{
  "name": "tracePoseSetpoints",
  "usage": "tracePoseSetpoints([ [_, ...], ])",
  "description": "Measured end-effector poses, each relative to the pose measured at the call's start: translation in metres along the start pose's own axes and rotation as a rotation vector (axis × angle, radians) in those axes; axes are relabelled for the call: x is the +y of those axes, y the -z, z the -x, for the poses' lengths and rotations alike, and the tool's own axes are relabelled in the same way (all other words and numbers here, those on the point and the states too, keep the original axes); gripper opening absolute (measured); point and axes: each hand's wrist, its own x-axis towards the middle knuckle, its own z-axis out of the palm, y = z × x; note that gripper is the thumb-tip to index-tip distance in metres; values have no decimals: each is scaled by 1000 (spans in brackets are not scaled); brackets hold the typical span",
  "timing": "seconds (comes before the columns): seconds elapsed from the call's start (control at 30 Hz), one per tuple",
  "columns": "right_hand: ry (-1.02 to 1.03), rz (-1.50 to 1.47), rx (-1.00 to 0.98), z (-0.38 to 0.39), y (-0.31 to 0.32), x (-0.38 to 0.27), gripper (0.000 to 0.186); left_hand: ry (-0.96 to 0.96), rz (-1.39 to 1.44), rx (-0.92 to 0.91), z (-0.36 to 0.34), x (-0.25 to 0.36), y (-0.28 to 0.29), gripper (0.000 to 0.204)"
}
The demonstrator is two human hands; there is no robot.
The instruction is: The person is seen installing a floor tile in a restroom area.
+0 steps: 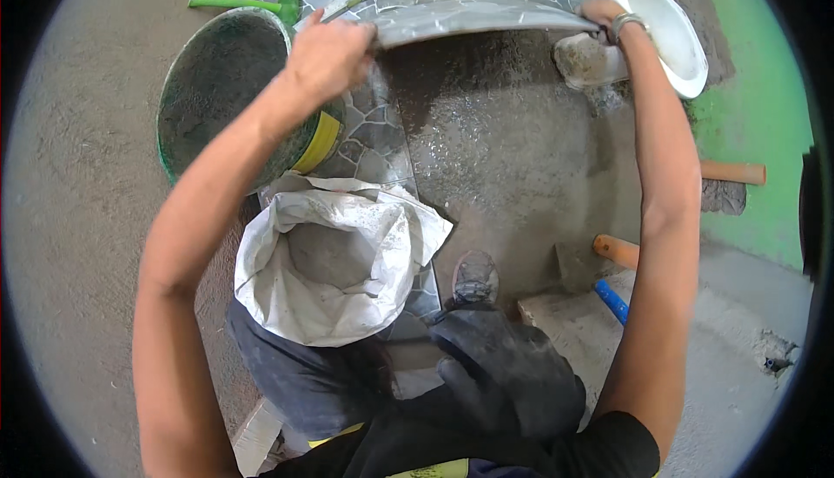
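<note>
Both hands are gripping a grey stone-patterned floor tile (478,18) by its ends: our left hand (328,54) is clamped on the left corner, our right hand (604,13) on the right edge. We are holding it tilted above the wet mortar bed (504,148), next to the laid tiles (373,144). We are keeping it level, aligning its near edge with the laid row, steering clear of the bucket (221,87) and open cement sack (330,252).

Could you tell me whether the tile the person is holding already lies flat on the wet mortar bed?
No. Both the left hand and right hand hold the grey stone-patterned tile raised by its ends above the mortar bed.
</note>
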Motion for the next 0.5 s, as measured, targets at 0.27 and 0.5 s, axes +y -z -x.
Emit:
tracePoseSetpoints([
  [0.27,209,-1161,397,52,3,1,28,284,337,186,-47,-62,29,36],
  [0.5,690,-464,-566,197,-216,-58,23,378,717,628,-55,-86,12,49],
])
